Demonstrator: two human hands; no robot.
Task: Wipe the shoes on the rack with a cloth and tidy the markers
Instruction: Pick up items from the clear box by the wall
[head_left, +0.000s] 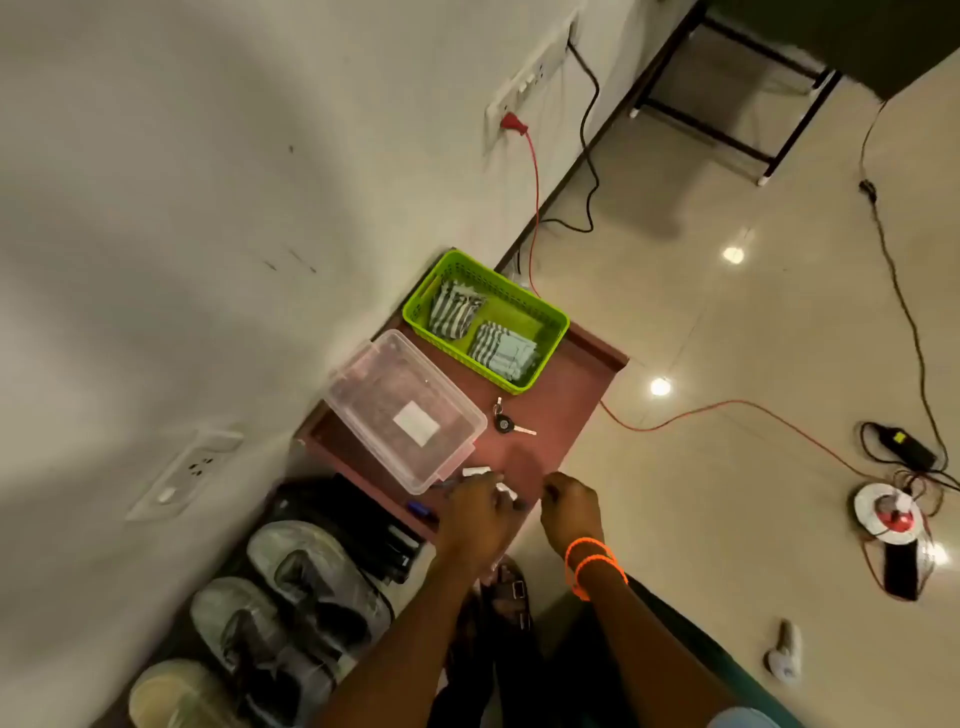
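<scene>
Fingers of the left hand (475, 512) curl around white markers (506, 491) on the rack top (550, 415); right hand (569, 512) clenched, contents unclear.

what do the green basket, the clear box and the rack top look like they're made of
Basket: likely moulded plastic, bright glossy green, with perforated lattice walls.
Box: clear, slightly frosted plastic; the rack top shows through it.
Rack top: reddish-brown and smooth with a raised edge, probably laminated board or painted metal; the blur leaves it open.

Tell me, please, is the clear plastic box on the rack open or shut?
Shut: the clear plastic box has its lid seated flat on top, white label showing.
</scene>
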